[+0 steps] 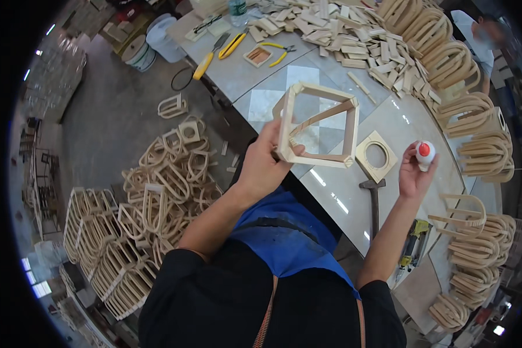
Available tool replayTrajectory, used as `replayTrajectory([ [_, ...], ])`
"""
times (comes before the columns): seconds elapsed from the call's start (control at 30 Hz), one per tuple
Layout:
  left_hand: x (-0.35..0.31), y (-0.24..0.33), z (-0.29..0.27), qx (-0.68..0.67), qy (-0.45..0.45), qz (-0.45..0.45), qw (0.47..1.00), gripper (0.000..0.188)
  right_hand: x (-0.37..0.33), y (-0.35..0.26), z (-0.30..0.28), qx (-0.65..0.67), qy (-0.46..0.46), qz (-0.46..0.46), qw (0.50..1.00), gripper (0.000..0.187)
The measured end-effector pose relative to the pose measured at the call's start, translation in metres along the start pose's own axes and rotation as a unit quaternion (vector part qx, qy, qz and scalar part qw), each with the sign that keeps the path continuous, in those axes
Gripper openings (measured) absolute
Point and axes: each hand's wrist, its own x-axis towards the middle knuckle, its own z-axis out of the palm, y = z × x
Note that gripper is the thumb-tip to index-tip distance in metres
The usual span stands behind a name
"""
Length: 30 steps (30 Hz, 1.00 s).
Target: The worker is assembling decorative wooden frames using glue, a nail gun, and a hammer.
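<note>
My left hand grips a pale wooden frame by its left side, thumb inside the opening. The frame is open and box-like with cut corners, held up above the table. In my right hand, fingers wrap round a small white bottle with a red tip, apart from the frame. Between the hands, a square wooden plate with a round hole lies on the table. A hammer rests just below that plate, its handle toward me.
Loose wooden strips are heaped at the table's far side. Bent wooden loops line its right edge, near a yellow-green power tool. Yellow-handled pliers and a utility knife lie far left. Frames pile on the floor. Another person is far right.
</note>
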Motion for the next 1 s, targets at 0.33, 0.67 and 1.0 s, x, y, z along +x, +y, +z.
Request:
replayTrajectory([
  [0.33,-0.004,0.005,-0.026,-0.08,-0.12,0.044,0.989,0.115,-0.158,0.107,0.116,-0.447,-0.277,-0.158,0.836,0.099],
  [0.67,-0.002,-0.002,-0.025,-0.061,-0.118,0.084,0.988,0.124,-0.175,0.137,0.115,-0.58,-0.312,-0.146,0.738,0.108],
  [1.0,-0.004,-0.007,-0.026,-0.067,-0.119,0.068,0.988,0.12,-0.173,0.13,0.106,-0.582,-0.35,-0.177,0.712,0.104],
])
